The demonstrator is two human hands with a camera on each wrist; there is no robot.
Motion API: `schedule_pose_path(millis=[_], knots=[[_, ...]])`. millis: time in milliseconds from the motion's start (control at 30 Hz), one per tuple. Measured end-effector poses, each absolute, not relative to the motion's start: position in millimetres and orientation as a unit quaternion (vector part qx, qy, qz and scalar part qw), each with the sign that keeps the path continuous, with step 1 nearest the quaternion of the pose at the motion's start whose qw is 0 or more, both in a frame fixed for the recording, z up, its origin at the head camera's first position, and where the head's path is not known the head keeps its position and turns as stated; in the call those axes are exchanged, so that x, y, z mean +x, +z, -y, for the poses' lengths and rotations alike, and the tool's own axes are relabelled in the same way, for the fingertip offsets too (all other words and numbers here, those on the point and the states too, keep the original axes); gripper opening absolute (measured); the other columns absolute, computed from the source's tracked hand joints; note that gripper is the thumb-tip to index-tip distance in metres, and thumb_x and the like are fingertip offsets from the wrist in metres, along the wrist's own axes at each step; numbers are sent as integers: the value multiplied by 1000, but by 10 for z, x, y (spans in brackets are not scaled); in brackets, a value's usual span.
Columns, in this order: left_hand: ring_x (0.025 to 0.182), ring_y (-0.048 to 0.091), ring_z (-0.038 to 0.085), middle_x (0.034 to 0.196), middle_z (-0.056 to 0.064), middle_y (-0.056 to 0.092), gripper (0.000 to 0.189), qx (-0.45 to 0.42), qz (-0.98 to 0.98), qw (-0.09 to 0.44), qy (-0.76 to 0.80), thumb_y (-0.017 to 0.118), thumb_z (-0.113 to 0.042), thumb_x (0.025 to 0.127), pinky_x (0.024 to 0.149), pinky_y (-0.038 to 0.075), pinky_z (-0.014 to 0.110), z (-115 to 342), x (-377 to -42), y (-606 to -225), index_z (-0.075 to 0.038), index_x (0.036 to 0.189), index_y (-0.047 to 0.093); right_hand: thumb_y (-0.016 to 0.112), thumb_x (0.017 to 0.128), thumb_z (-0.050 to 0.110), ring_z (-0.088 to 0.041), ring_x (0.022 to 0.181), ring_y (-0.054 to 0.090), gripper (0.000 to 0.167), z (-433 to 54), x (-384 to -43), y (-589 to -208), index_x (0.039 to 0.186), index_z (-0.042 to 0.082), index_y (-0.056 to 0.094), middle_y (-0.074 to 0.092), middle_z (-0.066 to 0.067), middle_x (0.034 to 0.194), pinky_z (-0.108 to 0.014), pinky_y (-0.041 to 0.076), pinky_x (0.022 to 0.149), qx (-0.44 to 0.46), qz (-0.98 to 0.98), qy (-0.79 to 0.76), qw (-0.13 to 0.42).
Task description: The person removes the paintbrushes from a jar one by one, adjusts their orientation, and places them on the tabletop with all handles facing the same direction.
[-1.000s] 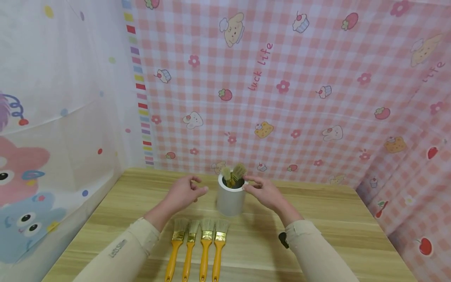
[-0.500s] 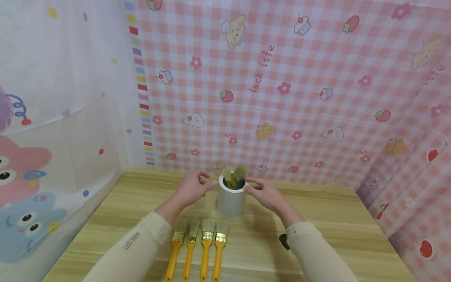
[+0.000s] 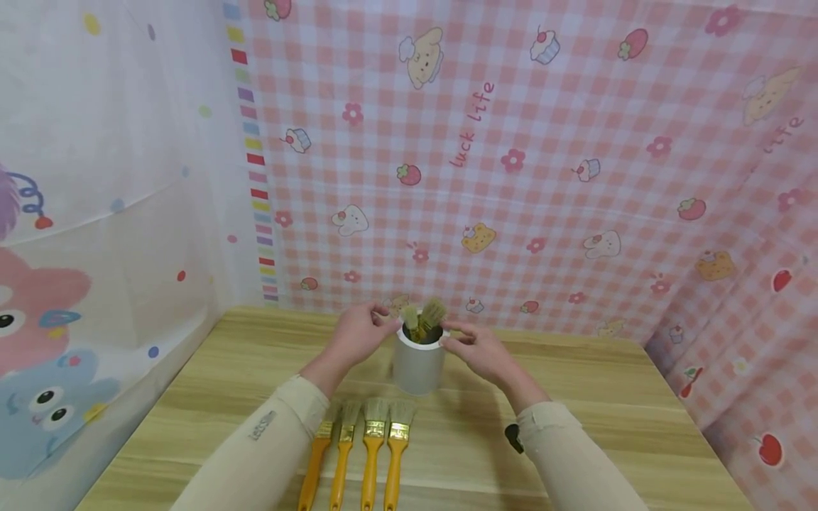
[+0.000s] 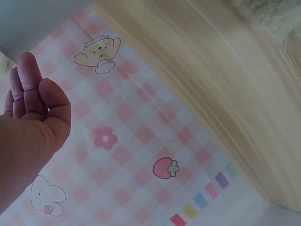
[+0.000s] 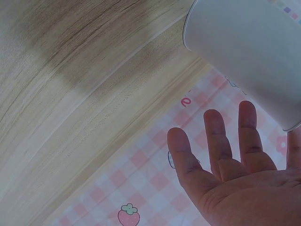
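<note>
A white cylindrical cup [image 3: 418, 370] stands upright on the table, with two paintbrushes [image 3: 434, 312] in it, bristles up. My left hand [image 3: 359, 335] is at the cup's left rim, thumb and fingertips close to it; whether they touch is unclear. In the left wrist view its fingers [image 4: 29, 70] bend loosely beside the cup wall [image 4: 28, 23]. On the other side my right hand [image 3: 482, 351] has thumb and forefinger at the right rim. Its remaining fingers [image 5: 216, 136] spread loosely below the cup in the right wrist view. Neither hand holds a brush.
Several paintbrushes with orange handles [image 3: 371, 472] lie in a row on the wooden table [image 3: 575, 397], bristles toward the cup. My left sleeve [image 3: 255, 447] partly covers the leftmost one. A pink checked cloth [image 3: 543, 199] hangs behind; a white printed cloth [image 3: 147, 234] hangs at left.
My left hand has moved right and slightly up to the cup's left rim, its forearm now over the leftmost paintbrush. The right hand, cup and brushes have stayed in place.
</note>
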State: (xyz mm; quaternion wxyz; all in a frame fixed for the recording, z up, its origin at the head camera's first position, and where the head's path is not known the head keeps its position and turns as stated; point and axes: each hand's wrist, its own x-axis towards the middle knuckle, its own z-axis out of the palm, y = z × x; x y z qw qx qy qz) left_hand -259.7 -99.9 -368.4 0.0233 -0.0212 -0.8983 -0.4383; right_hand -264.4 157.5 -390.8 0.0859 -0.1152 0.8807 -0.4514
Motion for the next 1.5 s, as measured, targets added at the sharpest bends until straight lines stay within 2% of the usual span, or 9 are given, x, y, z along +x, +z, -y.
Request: schedule_pose_path(millis=[300, 633, 1033, 1367, 1500], knots=[[101, 73, 29, 112, 14, 77, 44, -22, 895, 58, -442, 77, -38, 99, 86, 62, 44, 901, -2657, -3730, -4, 126, 72, 64, 108, 40, -43, 143, 58, 47, -1583, -2648, -3903, 152, 24, 62, 57, -19, 158, -64, 49, 114, -116, -879, -455, 84], [126, 67, 34, 135, 14, 72, 48, 36, 847, 44, -528, 82, -42, 94, 104, 57, 50, 777, -2714, -3828, -9, 127, 74, 63, 108, 41, -43, 143, 58, 47, -1588, -2628, -3900, 152, 25, 61, 59, -20, 156, -66, 49, 113, -115, -876, -460, 86], [123, 68, 35, 132, 16, 73, 39, 51, 832, 65, -549, 82, -36, 95, 104, 57, 51, 647, -2745, -3922, -8, 121, 75, 63, 108, 41, -43, 140, 61, 47, -1599, -2649, -3934, 152, 24, 61, 61, -19, 154, -66, 50, 112, -131, -874, -461, 78], [132, 66, 35, 138, 13, 72, 48, 58, 849, 56, -523, 82, -41, 96, 109, 56, 52, 545, -2740, -3891, -5, 128, 74, 63, 108, 39, -42, 141, 59, 48, -1596, -2668, -3946, 153, 22, 60, 58, -18, 157, -65, 49, 113, -135, -872, -463, 77], [126, 69, 35, 132, 13, 75, 40, 72, 849, 76, -518, 83, -37, 94, 106, 57, 50, 500, -2773, -3907, -5, 119, 77, 63, 108, 38, -43, 143, 58, 48, -1597, -2664, -3941, 153, 22, 60, 56, -19, 159, -66, 48, 114, -131, -870, -468, 82]])
